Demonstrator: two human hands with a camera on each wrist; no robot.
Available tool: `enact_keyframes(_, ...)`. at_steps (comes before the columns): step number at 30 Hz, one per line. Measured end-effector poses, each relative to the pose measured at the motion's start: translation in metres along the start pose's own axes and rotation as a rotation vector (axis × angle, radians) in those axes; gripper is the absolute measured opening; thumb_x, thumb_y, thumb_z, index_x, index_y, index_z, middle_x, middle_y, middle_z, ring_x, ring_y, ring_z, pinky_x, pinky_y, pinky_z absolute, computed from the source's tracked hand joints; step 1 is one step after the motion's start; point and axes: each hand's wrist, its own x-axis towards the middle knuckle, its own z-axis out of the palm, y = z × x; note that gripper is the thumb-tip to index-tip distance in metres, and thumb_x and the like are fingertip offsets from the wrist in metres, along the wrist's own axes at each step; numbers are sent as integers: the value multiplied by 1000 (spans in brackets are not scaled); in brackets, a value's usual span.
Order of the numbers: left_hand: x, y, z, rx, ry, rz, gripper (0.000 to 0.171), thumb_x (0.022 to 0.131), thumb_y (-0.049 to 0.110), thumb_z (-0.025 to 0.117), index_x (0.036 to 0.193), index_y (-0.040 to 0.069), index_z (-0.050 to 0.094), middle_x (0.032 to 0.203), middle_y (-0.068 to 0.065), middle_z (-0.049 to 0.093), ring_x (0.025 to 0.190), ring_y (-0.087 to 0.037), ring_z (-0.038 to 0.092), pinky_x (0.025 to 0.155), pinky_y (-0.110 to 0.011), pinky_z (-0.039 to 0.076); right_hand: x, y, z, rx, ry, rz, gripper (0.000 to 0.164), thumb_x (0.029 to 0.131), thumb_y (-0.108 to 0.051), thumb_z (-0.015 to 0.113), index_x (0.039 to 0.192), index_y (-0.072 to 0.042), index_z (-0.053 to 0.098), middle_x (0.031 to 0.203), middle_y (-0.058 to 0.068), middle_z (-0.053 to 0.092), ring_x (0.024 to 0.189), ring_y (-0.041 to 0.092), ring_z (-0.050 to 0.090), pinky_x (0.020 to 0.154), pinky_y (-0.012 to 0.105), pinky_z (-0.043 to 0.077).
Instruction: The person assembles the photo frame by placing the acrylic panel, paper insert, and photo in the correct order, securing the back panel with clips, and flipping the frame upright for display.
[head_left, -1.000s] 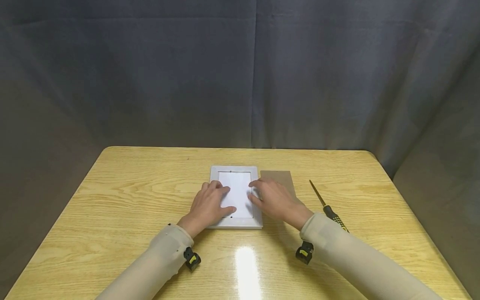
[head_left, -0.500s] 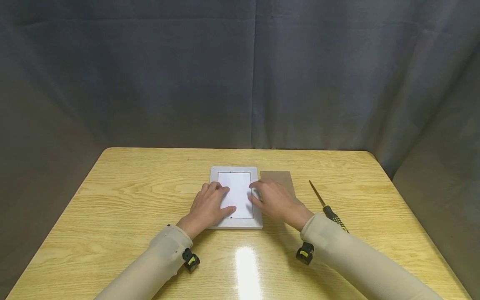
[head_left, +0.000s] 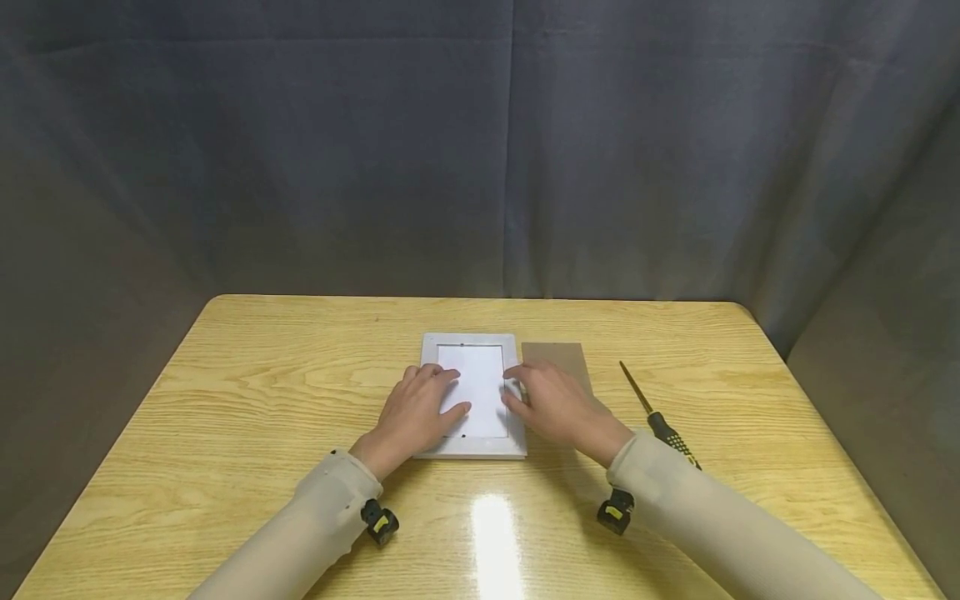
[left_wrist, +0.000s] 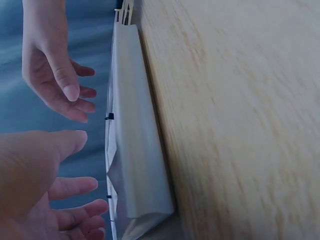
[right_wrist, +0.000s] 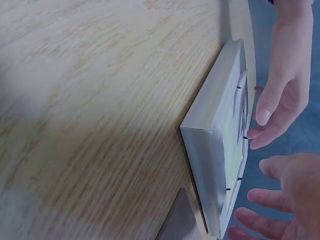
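A white picture frame (head_left: pixel 480 448) lies flat on the table, a white sheet (head_left: pixel 480 387) in its recess. Small dark tabs (right_wrist: pixel 239 178) stand up around the opening in the right wrist view. Over the frame's left side is my left hand (head_left: pixel 416 408), fingers spread and loosely bent. My right hand (head_left: pixel 558 407) is over the right edge, fingers relaxed. Both wrist views show gaps between the fingers and the frame, and neither hand holds anything. Raised, bent edges of the sheet (left_wrist: pixel 113 150) show in the left wrist view.
A thin brown backing board (head_left: pixel 558 357) lies right of the frame, partly under my right hand. Farther right is a screwdriver (head_left: pixel 663 429) with a black and yellow handle, partly behind my sleeve. A grey curtain (head_left: pixel 360 167) surrounds the wooden table (head_left: pixel 285 483).
My right hand has shifted slightly to the right. My left thumb has risen a little. The frame, board and screwdriver stay in place.
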Motion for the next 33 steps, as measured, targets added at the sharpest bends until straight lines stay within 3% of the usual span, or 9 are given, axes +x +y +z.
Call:
enact_keyframes(18,-5,14,-12,8,23,61,51,87,44,59,128,13,59,125,-9,58,112,-26,51,91,-41,43,-7,10,-4,15,55,-13,36,89,-30,59,114,-5,66,111,10,67,101,24,62,84,41,49)
enact_keyframes(26,-7,23,-15,21,29,113,52,88,45,58,128,12,59,124,-9,59,113,-27,52,91,-41,44,-13,18,-11,-9,37,43,38,88,-34,61,116,-8,66,113,8,66,96,23,63,72,42,52)
enact_keyframes(33,-7,30,-16,9,25,139,52,87,44,58,128,12,59,123,-10,59,112,-27,52,90,-42,44,-18,30,-15,-5,51,44,40,89,-33,60,118,-7,65,117,10,65,106,27,60,82,45,50)
